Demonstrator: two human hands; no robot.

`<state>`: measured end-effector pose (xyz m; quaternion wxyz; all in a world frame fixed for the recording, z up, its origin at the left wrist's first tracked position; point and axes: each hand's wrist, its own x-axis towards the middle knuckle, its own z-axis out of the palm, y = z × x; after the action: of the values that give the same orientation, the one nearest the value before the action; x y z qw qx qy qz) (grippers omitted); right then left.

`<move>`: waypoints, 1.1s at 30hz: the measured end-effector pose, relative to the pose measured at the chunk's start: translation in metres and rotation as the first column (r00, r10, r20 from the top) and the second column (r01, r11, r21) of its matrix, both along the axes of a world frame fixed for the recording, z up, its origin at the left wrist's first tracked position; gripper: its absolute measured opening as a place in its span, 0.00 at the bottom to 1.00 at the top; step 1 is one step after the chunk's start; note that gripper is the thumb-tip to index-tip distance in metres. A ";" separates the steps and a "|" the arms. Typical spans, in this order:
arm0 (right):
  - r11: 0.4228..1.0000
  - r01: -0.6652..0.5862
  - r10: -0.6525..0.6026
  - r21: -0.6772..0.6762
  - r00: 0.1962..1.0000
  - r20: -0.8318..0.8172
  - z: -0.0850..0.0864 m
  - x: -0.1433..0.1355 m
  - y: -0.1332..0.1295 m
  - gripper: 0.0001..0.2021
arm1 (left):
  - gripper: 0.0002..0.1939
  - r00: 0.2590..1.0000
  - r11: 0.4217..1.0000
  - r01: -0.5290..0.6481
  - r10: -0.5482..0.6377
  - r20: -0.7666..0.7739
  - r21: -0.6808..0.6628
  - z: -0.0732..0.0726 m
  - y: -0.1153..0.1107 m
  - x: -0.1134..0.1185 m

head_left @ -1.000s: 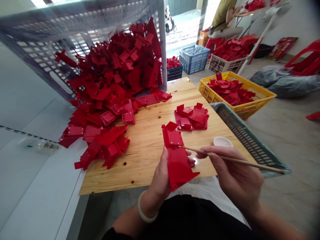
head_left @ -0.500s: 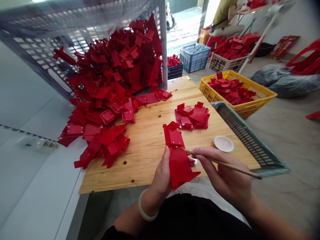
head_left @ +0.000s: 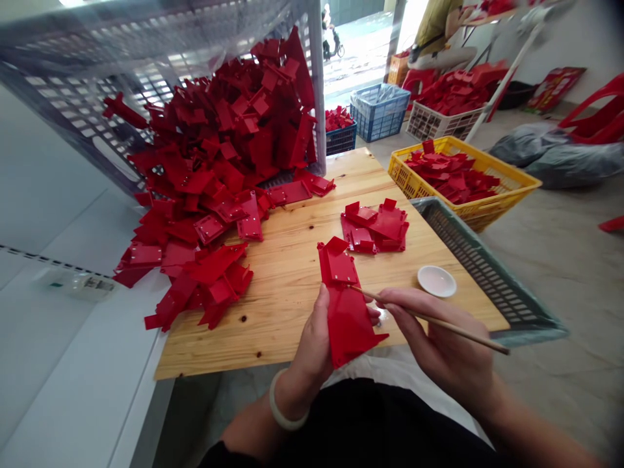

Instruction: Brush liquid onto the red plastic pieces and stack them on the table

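My left hand (head_left: 316, 348) is closed on a red plastic part (head_left: 351, 328), a flat panel with a raised tab, holding it tilted above the table's front edge. Between the fingers of my right hand (head_left: 441, 338) is a thin wooden brush (head_left: 439, 320), whose tip touches the part just below its small light dots. A small white dish (head_left: 437, 281) sits beyond my right hand. Behind the held part, several similar red parts (head_left: 375, 226) lie together on the wooden table (head_left: 287, 279).
A grey crate (head_left: 319, 84) on its side spills a heap of red parts (head_left: 209, 162) over the table's left. Along the right edge are a green-grey crate (head_left: 492, 276) and a yellow basket (head_left: 511, 188) of red parts. Farther back, a person (head_left: 436, 29) sits near more crates.
The brush tip has shifted slightly to the right along the red part. The held part has moved a little to the left; both hands keep their grip.
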<state>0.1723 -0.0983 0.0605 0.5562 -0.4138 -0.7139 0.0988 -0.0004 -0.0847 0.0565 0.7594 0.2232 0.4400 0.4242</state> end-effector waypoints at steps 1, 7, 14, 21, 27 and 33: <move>1.000 0.008 -0.008 -0.004 1.000 -0.002 -0.001 0.001 0.000 0.16 | 0.40 1.000 1.000 -0.006 0.006 0.007 -0.004 0.000 0.000 0.000; 0.999 -0.024 0.024 0.025 0.999 0.022 0.005 0.001 0.002 0.16 | 0.36 1.000 1.000 -0.023 0.023 0.000 0.000 0.005 0.000 0.003; 0.997 -0.066 0.065 0.026 0.996 0.059 0.011 0.005 0.002 0.14 | 0.35 0.999 0.999 -0.034 0.034 -0.004 -0.025 0.000 0.002 0.005; 0.991 -0.098 0.092 0.096 0.993 0.068 0.005 0.008 0.006 0.16 | 0.31 0.999 1.000 -0.016 0.016 -0.049 -0.007 0.001 0.003 0.010; 0.993 0.113 -0.110 0.040 0.992 -0.054 -0.013 0.036 -0.007 0.17 | 0.29 0.978 0.968 0.033 0.020 -0.210 0.247 -0.021 0.044 0.005; 0.962 0.264 -0.241 0.065 0.939 -0.246 -0.023 0.052 -0.017 0.16 | 0.20 0.923 0.824 0.210 0.011 -0.385 0.527 -0.035 0.155 0.039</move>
<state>0.2243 -0.1153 0.0371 0.6646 -0.4598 -0.5876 0.0403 0.0385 0.0706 0.0211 0.5849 0.5344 0.4195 0.4432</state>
